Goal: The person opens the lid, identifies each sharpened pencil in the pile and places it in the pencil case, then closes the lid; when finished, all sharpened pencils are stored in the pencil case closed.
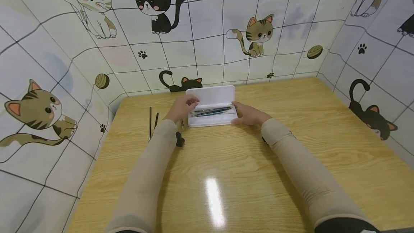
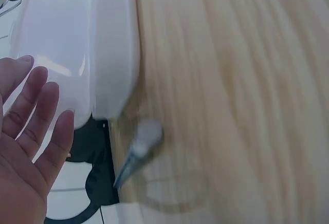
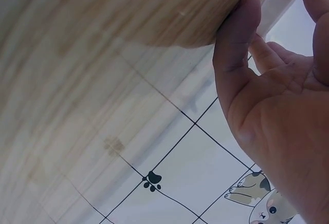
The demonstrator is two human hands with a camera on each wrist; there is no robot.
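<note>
Left hand [image 1: 182, 108] relaxed, fingers straight at the case [image 1: 213, 106] lid's left end; right hand [image 1: 249, 115] loose against its right end. Case open mid-worktop [image 1: 291, 146], pens [image 1: 211, 111] inside (two more [image 1: 152, 121] lie left). Judged: filling stage; next calls for picking up a loose pen.

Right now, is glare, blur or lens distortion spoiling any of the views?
Head view: a bright glare streak on the table, and the wall grid lines bow from the wide lens; the white case stays sharp. Left wrist view: motion blur smears the wood grain and a grey pen beside the case. Right wrist view: the right hand is fairly clear, the wood soft and blurred.
</note>
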